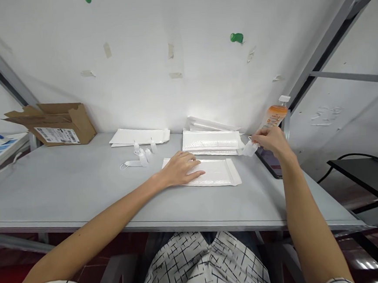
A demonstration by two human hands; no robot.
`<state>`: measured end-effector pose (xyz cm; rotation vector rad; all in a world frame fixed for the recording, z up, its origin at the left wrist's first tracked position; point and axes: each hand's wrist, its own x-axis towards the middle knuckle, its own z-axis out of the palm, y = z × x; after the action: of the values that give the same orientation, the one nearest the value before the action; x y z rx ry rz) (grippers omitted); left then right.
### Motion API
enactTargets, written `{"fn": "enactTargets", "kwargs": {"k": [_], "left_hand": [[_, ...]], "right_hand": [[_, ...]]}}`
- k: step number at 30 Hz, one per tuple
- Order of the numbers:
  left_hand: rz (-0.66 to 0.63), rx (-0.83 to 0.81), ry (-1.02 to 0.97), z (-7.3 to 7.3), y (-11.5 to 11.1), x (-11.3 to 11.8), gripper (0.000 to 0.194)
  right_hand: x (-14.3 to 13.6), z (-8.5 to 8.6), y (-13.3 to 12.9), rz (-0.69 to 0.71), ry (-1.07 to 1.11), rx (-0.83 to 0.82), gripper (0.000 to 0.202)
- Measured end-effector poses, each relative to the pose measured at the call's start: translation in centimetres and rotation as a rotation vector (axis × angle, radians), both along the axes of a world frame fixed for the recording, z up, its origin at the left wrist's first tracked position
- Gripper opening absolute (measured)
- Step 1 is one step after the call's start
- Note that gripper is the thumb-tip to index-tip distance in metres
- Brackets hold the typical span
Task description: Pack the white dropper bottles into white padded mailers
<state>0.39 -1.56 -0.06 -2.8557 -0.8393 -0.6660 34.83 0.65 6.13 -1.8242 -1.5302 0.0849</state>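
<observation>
My left hand [182,169] lies with its fingers stretched out on a white padded mailer [219,172] flat on the grey table. At the right, my right hand [272,140] is closed in a pinch on a small translucent white plastic piece [250,148]; its exact kind is unclear. That piece is by the right end of a stack of white padded mailers [211,140]. Left of my left hand, several small white plastic bottles [143,157] stand or lie together, some with thin loops.
A phone [271,163] lies under my right wrist, with an orange-labelled drink bottle [274,114] behind. More white mailers [139,136] lie back left, near an opened cardboard box [58,125]. A white wall [172,95] closes off the back; a metal frame [327,34] rises at right.
</observation>
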Motion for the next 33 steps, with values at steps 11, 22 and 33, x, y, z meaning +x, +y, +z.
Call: {"fn": "enactTargets", "kwargs": {"k": [11, 22, 33], "left_hand": [[-0.047, -0.131, -0.004, -0.3, 0.0, 0.0, 0.048], [0.004, -0.275, 0.107, -0.9, -0.4, 0.4, 0.069], [-0.091, -0.193, -0.024, -0.9, -0.4, 0.5, 0.05]], "right_hand": [[-1.6, 0.2, -0.3, -0.142, -0.057, -0.207, 0.015], [-1.3, 0.6, -1.1, -0.135, 0.063, -0.067, 0.022], [-3.4, -0.1, -0.9, 0.019, 0.013, 0.264, 0.025]]}}
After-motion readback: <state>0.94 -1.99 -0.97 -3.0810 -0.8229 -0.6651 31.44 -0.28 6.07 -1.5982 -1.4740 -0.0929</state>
